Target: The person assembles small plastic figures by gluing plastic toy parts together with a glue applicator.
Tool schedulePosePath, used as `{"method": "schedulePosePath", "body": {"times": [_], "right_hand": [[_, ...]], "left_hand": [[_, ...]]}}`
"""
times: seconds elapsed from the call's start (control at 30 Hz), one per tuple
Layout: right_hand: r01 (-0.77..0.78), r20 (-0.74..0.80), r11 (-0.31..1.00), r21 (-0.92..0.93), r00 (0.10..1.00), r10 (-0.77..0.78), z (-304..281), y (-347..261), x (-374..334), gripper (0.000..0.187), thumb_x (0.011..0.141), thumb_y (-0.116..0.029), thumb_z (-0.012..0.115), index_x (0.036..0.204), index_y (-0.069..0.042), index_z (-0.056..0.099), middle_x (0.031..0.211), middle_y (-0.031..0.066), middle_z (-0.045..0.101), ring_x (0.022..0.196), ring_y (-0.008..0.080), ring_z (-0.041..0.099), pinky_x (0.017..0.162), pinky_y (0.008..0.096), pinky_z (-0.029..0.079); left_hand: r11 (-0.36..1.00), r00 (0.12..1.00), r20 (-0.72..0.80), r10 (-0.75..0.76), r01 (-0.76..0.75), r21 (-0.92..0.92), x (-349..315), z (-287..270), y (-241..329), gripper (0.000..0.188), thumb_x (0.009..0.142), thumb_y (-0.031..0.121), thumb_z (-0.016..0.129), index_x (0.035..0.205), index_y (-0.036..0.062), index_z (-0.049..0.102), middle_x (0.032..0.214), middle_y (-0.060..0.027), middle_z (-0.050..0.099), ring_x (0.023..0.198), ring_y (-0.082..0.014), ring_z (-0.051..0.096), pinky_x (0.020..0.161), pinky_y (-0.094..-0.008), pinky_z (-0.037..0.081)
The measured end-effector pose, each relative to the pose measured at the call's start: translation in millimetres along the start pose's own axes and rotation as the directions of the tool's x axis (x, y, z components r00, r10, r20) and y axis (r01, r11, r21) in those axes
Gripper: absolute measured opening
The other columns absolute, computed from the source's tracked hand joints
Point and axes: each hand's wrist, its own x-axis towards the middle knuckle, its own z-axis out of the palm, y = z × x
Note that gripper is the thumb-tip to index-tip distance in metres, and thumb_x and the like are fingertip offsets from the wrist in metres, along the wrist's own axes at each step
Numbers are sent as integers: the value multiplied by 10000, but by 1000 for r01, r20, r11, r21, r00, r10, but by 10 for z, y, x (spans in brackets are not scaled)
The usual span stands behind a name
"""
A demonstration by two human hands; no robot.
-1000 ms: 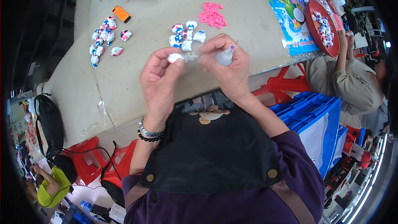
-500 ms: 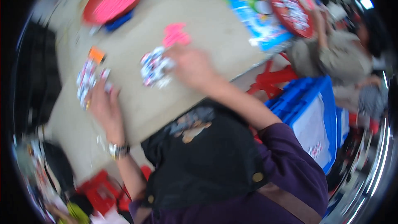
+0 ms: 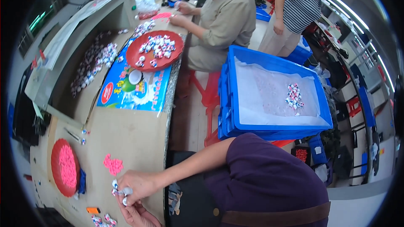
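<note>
At the lower left, my right hand (image 3: 143,184) bends its fingers over a small cluster of white painted pieces (image 3: 115,188) with blue and pink marks. My left hand (image 3: 135,215) lies just below it, close against its fingertips. A small white piece (image 3: 125,201) shows between the two hands; which one grips it I cannot tell. The left fingertips are partly hidden. Beyond the hands lies a loose heap of small pink parts (image 3: 113,164). More painted pieces (image 3: 105,221) lie to the left, near an orange block (image 3: 93,210).
A red bowl of pink parts (image 3: 66,168) stands left. Farther up, a red bowl (image 3: 174,59) of painted pieces rests on a blue printed sheet (image 3: 110,101), beside a grey box-shaped machine (image 3: 63,117). Blue crates (image 3: 235,101) stand right. A seated co-worker (image 3: 227,17) and a standing person (image 3: 296,8) are beyond.
The view has swung far to the right, bringing the machine, crates and people into sight. My hands, apart over two piles before, are now together.
</note>
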Motion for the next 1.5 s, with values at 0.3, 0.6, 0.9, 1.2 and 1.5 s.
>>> {"method": "schedulePosePath", "body": {"times": [0.3, 0.6, 0.9, 1.2, 1.5], "right_hand": [[-373, 168, 862, 342, 927, 335, -222, -245, -32, 563, 803, -2, 629, 1284, -28, 337, 1142, 104, 490, 1028, 193, 564, 843, 355, 522], [46, -164, 973, -227, 983, -85, -189, -301, -154, 337, 724, 78, 695, 1047, 12, 628, 1009, 137, 643, 896, 267, 649, 779, 311, 512], [345, 53, 753, -560, 922, -384, -262, -245, -207, 308, 703, 75, 753, 992, 14, 665, 958, 151, 693, 885, 227, 670, 749, 298, 543], [376, 61, 719, -585, 904, -423, -211, -204, -182, 325, 640, 92, 734, 943, 4, 659, 912, 126, 680, 833, 267, 671, 675, 322, 551], [351, 88, 719, -600, 922, -377, -218, -203, -197, 317, 689, 91, 749, 983, 9, 664, 951, 139, 691, 876, 232, 679, 712, 293, 550]], "left_hand": [[958, 987, -104, -122, 90, -272, 53, -230, -216, 322, 986, 221, 515, 1195, -24, 535, 1071, -68, 574, 901, -145, 524, 782, -307, 437], [747, 966, -136, -219, 76, -660, -72, -396, -220, 349, 929, 168, 628, 1227, 1, 559, 1013, -36, 592, 881, -144, 540, 804, -272, 454], [670, 964, -147, -222, 41, -742, -152, -377, -271, 370, 920, 122, 631, 1255, -7, 540, 1045, -54, 612, 945, -154, 567, 876, -274, 472], [679, 965, -155, -213, 33, -733, -156, -348, -240, 394, 926, 145, 627, 1268, -19, 522, 1070, -82, 602, 931, -152, 568, 871, -270, 479], [687, 967, -147, -208, 38, -725, -158, -354, -256, 393, 915, 151, 644, 1254, -18, 537, 1069, -75, 601, 932, -152, 567, 877, -266, 480]]}}
